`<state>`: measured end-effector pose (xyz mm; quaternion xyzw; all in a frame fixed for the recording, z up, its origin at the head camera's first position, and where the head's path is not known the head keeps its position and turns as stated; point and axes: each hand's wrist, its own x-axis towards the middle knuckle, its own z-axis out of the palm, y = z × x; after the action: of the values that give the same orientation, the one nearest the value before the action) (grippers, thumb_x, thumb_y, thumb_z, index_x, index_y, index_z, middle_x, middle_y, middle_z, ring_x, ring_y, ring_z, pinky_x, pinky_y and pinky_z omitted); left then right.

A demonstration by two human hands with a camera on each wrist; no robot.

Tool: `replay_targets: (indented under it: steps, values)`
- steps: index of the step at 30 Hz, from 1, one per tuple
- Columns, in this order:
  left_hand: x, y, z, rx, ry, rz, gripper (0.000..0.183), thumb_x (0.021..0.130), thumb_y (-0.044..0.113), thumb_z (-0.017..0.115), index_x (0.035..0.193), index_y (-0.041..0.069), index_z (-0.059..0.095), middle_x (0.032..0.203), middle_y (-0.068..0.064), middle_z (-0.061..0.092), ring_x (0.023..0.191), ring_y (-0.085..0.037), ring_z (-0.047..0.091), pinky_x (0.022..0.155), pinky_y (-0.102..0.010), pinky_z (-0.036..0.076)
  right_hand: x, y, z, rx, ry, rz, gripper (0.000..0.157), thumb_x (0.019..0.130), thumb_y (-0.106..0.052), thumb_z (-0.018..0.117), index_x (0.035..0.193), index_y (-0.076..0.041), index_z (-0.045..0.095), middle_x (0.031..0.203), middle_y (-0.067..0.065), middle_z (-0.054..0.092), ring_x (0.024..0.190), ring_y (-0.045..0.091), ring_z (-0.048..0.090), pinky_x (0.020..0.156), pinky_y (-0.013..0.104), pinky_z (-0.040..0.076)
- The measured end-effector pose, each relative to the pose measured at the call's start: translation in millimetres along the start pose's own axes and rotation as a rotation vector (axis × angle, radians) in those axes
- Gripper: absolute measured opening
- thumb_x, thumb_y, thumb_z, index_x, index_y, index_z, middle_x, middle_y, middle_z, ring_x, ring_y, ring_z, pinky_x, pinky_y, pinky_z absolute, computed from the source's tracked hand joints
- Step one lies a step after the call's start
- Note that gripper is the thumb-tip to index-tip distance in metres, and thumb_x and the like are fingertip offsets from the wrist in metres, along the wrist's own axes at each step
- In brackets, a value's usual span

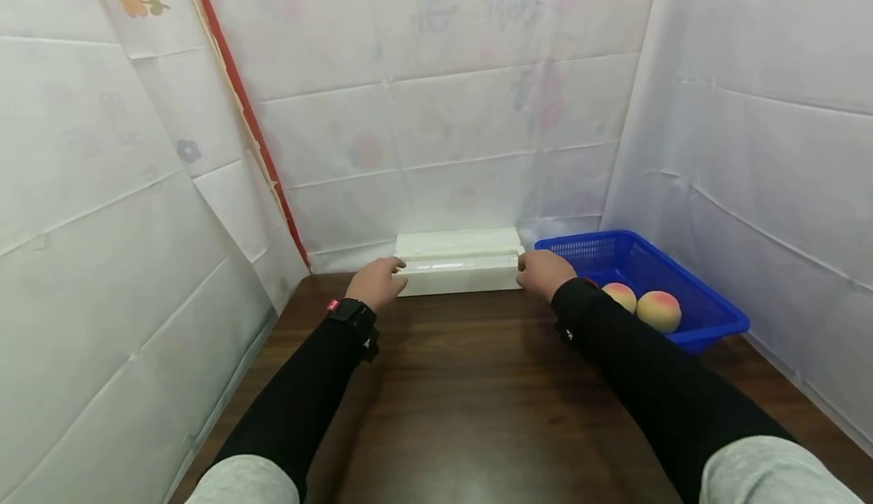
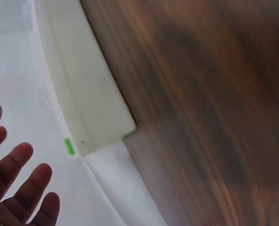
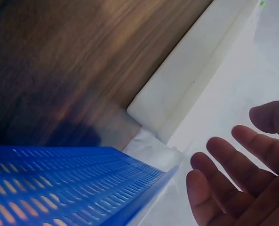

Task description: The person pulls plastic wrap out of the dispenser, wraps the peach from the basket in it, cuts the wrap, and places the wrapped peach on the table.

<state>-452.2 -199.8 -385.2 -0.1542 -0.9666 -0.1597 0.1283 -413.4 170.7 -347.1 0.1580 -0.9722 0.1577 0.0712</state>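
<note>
A long, low white box-like object [image 1: 458, 275] with a stepped top lies at the far edge of the brown table, against the sheeted wall. My left hand [image 1: 377, 283] is at its left end; in the left wrist view, the fingers [image 2: 18, 162] are spread and relaxed beside the white object [image 2: 90, 99], which has a small green mark at its corner. At the opposite end is my right hand [image 1: 546, 273], near the blue basket. The right wrist view shows loosely bent, separated fingers [image 3: 238, 167] with nothing between them, apart from the white object [image 3: 172, 80].
A blue plastic basket [image 1: 709, 308] with slotted walls stands on the right under my right forearm, holding two peaches [image 1: 658, 311]. White patterned sheets [image 1: 436, 95] hang behind and on both sides. The brown wooden table [image 1: 470, 398] stretches between my forearms.
</note>
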Motion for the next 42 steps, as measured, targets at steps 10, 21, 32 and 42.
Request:
replay_targets:
  steps: [10, 21, 32, 42]
  values:
    - [15.8, -24.1, 40.8, 0.066, -0.016, 0.006, 0.044, 0.103, 0.031, 0.068, 0.144, 0.018, 0.065, 0.14, -0.015, 0.067, 0.119, -0.036, 0.069, 0.098, -0.055, 0.058, 22, 7, 24.8, -0.019, 0.034, -0.003, 0.028, 0.095, -0.003, 0.055, 0.118, -0.002, 0.071, 0.118, 0.019, 0.073, 0.103, 0.034, 0.068, 0.09, 0.05, 0.055]
    - [11.5, -19.1, 59.5, 0.142, -0.053, -0.015, 0.036, 0.106, 0.035, 0.066, 0.141, 0.027, 0.069, 0.136, -0.006, 0.073, 0.119, -0.04, 0.065, 0.092, -0.058, 0.056, 26, 11, 46.1, -0.046, -0.105, 0.014, 0.044, 0.106, 0.004, 0.045, 0.146, -0.001, 0.061, 0.146, 0.027, 0.062, 0.134, 0.044, 0.06, 0.097, 0.051, 0.055]
    - [9.0, -17.6, 44.2, 0.25, -0.022, 0.032, 0.021, 0.098, 0.036, 0.076, 0.118, 0.032, 0.08, 0.122, 0.002, 0.079, 0.106, -0.028, 0.074, 0.088, -0.055, 0.054, 24, 8, 52.3, -0.075, -0.032, -0.021, 0.03, 0.102, -0.006, 0.066, 0.131, -0.002, 0.071, 0.129, 0.021, 0.073, 0.116, 0.038, 0.07, 0.095, 0.052, 0.058]
    - [3.4, -16.8, 37.2, 0.208, 0.086, 0.068, 0.018, 0.104, 0.022, 0.07, 0.119, 0.023, 0.08, 0.114, -0.001, 0.081, 0.097, -0.025, 0.076, 0.085, -0.055, 0.058, 28, 6, 55.9, 0.001, 0.098, -0.008, 0.025, 0.106, -0.002, 0.051, 0.083, -0.009, 0.058, 0.079, 0.006, 0.053, 0.069, 0.02, 0.041, 0.065, 0.036, 0.036]
